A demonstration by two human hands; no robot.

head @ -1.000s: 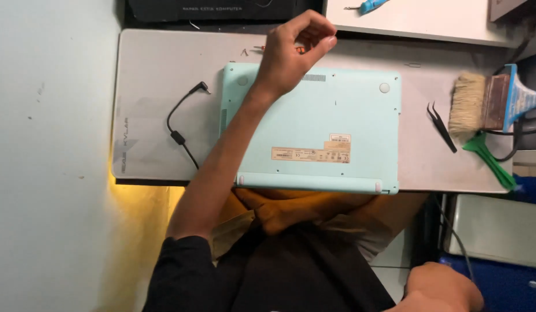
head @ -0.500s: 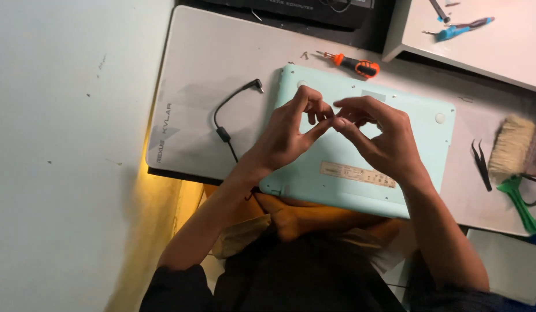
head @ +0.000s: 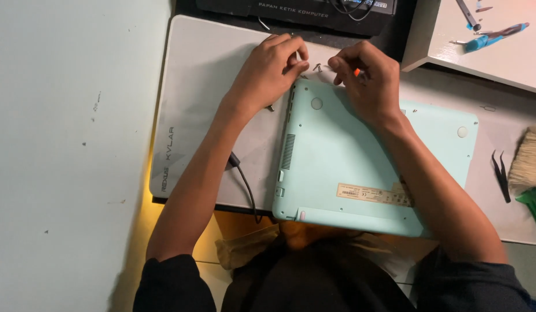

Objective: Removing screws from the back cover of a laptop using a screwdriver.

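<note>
My right hand [head: 365, 78] hid most of the orange-handled screwdriver [head: 357, 72]; the screws [head: 318, 67] between my hands were too small to count.

1. The mint-green plastic laptop [head: 360, 167] lies bottom-up on the pale grey rectangular work mat [head: 204, 86], which covers the counter.
2. The left hand [head: 268, 72] and right hand [head: 366, 78] sit at the laptop's far left corner, with small metal screws [head: 318, 67] between them.
3. A thin black cable [head: 245, 182] lies left of the laptop.
4. Black pointed tweezers [head: 501, 176], then a pale-bristled brush [head: 529, 159], lie to its right.
5. A black keyboard box [head: 297, 10] lies behind the mat.
</note>
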